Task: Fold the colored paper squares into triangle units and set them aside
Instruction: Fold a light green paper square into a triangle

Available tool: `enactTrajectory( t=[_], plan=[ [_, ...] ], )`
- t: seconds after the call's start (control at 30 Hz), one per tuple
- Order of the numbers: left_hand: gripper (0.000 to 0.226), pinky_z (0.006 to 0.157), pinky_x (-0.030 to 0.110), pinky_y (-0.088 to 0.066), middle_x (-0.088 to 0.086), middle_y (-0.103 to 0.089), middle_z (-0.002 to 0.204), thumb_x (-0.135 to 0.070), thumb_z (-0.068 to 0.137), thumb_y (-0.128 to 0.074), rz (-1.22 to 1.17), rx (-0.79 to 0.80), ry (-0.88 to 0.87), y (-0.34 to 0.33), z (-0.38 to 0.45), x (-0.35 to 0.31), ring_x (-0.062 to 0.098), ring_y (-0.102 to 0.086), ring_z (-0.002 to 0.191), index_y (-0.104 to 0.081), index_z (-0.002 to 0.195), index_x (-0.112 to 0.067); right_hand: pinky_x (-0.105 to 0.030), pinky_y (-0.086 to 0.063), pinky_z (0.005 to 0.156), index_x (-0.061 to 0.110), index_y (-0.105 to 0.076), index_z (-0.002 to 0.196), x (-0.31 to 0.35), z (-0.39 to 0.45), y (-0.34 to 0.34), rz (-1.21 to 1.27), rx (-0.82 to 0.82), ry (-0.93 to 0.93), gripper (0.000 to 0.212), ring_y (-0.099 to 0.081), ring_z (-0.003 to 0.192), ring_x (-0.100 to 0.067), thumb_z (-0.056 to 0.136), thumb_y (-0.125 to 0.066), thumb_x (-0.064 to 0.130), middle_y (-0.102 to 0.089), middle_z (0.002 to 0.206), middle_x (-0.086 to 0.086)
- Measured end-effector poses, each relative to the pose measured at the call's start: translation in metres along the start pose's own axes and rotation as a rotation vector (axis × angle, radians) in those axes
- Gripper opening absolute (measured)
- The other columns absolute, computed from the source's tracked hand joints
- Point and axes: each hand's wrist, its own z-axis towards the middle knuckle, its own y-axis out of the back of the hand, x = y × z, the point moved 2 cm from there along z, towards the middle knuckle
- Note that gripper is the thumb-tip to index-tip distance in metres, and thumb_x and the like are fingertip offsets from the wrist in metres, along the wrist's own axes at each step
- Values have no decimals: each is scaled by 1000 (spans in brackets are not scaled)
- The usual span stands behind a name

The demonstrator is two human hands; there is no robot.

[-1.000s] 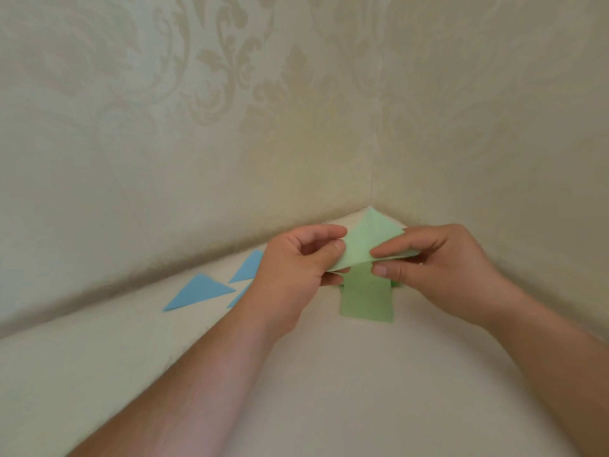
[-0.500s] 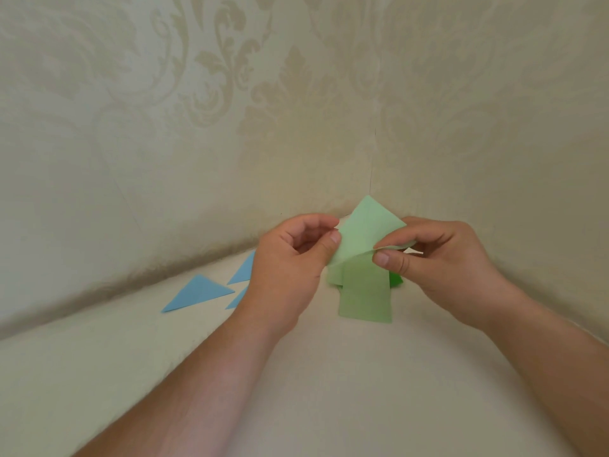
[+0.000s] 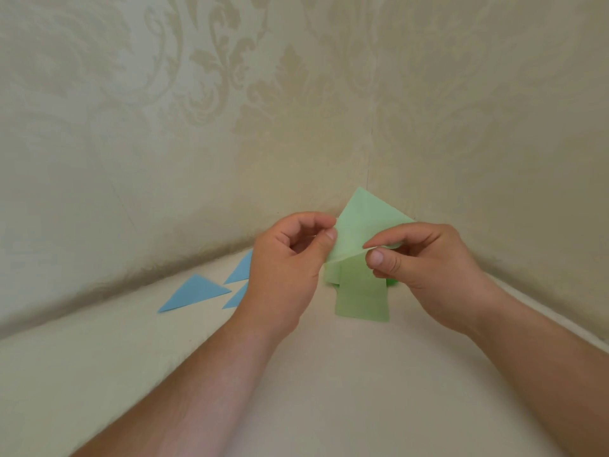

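Left hand (image 3: 290, 258) pinches green paper (image 3: 365, 225) at its 9 o'clock edge; right hand (image 3: 425, 258) grips 4 o'clock corner. Sheet now lifted higher off green stack (image 3: 362, 298) on desk (image 3: 329, 390), tip at 12. Fold just starting. Blue triangles (image 3: 194, 291) done, lying at 9 o'clock.

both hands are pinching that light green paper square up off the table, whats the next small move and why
Probably bring the raised corner over to meet the opposite one and flatten the crease. The light green paper square is pinched between the left hand and right hand, bent but not creased, unlike the flat blue paper triangles beside them.
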Motion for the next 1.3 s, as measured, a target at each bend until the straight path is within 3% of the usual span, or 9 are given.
enactTrajectory(
  t=[0.17,0.3,0.4,0.53,0.7,0.8,1.0,1.17,1.3],
  plan=[
    [15,72,19,-52,-7,-74,82,2,94,-68,-9,-21,-37,1,0,-1,5,-67,77,-73,93,-12,-39,-46,70,27,-82,75,-2,0,2,-32,-15,17,22,-56,73,-25,55,-87,34,-67,73,-10],
    [17,77,26,-54,-5,-75,86,-1,97,-63,-21,3,1,1,-1,-3,8,-67,81,-76,94,-13,-34,-50,68,27,-82,76,-6,1,2,-28,-10,6,19,-62,72,-18,58,-84,22,-72,74,-2],
    [37,84,38,-59,5,-76,87,-2,80,-47,-170,109,97,0,-1,-3,19,-70,85,-81,87,-14,-28,-51,66,26,-81,77,-6,3,3,51,-40,-14,14,-61,66,-14,63,-81,21,-72,73,0],
    [63,84,27,-58,-3,-75,86,25,80,-39,-48,124,47,0,0,-2,15,-68,86,-81,92,-20,-37,-45,83,26,-82,86,-7,5,8,162,-99,-79,18,-57,88,-24,69,-80,32,-74,95,-7],
    [42,82,21,-55,-3,-77,95,11,88,-68,48,201,13,-3,-5,-1,11,-70,90,-78,100,-28,-30,-50,78,22,-78,91,-12,7,11,208,-53,-181,29,-63,88,-15,70,-86,42,-69,100,-4],
    [29,81,25,-58,3,-79,98,-3,84,-81,-41,223,60,-5,-8,-3,16,-74,91,-77,96,-29,-30,-47,77,17,-77,88,-13,6,8,206,-54,-181,22,-64,79,-14,71,-81,30,-74,92,-2],
    [21,78,26,-57,-3,-76,85,-7,87,-78,-21,168,-1,-4,-6,-8,14,-70,79,-76,86,-28,-41,-62,83,10,-80,98,-12,5,5,-16,-35,-77,36,-73,101,-23,68,-84,29,-74,115,-4],
    [20,84,28,-58,0,-79,90,1,92,-72,21,174,16,-1,-4,-4,14,-72,83,-72,95,-19,-7,-44,82,43,-81,84,-4,3,7,-344,-66,84,17,-59,113,1,70,-76,52,-57,125,15],
    [15,88,32,-60,0,-77,83,-1,95,-68,-24,193,56,-3,-4,-3,15,-71,83,-70,97,-16,-32,-55,77,33,-81,74,-4,6,10,-201,-139,124,11,-69,102,-19,72,-79,44,-67,113,10]
  ],
)
